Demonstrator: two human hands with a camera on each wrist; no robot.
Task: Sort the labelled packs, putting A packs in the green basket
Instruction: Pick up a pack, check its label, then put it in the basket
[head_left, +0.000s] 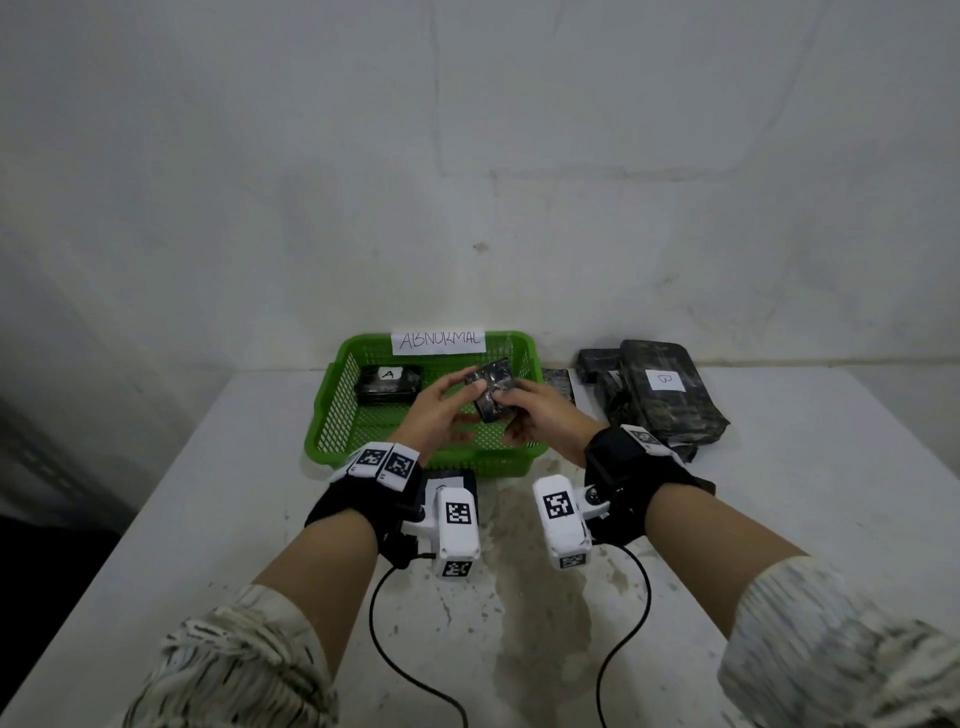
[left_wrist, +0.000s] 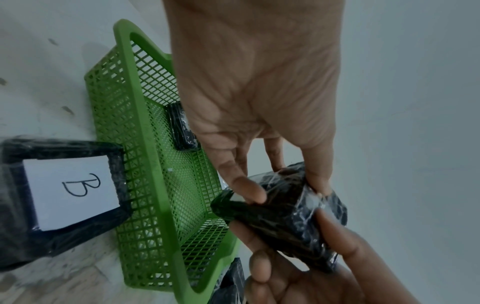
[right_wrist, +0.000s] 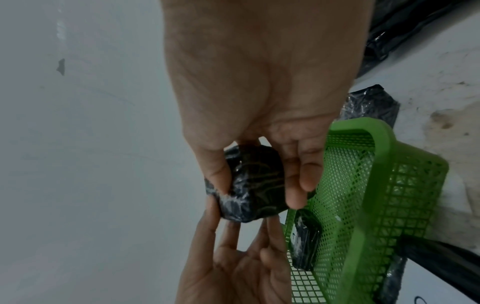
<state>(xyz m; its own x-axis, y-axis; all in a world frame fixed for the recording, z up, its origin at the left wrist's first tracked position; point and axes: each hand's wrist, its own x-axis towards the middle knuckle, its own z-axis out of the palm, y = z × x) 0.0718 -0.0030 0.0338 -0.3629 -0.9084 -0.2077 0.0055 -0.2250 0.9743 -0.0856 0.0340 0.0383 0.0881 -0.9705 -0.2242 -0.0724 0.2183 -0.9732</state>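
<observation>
Both hands hold one small dark wrapped pack (head_left: 491, 391) in the air over the green basket (head_left: 332, 415). My left hand (head_left: 470, 387) pinches its far end between thumb and fingertips (left_wrist: 320, 183). My right hand (head_left: 506, 402) pinches the near end, its thumb and fingers on opposite sides of the pack (right_wrist: 254, 185). No letter shows on the held pack (left_wrist: 285, 218). Inside the basket (left_wrist: 145, 144), at its left, lies a pack marked A (head_left: 388, 384). A paper sign sits on the basket's (right_wrist: 389, 185) back rim.
A large pack marked B (head_left: 667, 395) lies with other dark packs to the right of the basket, by the wall. Another B pack (left_wrist: 67, 185) lies against the basket's front wall, under my left wrist. Two cables trail over the stained white table (head_left: 779, 519).
</observation>
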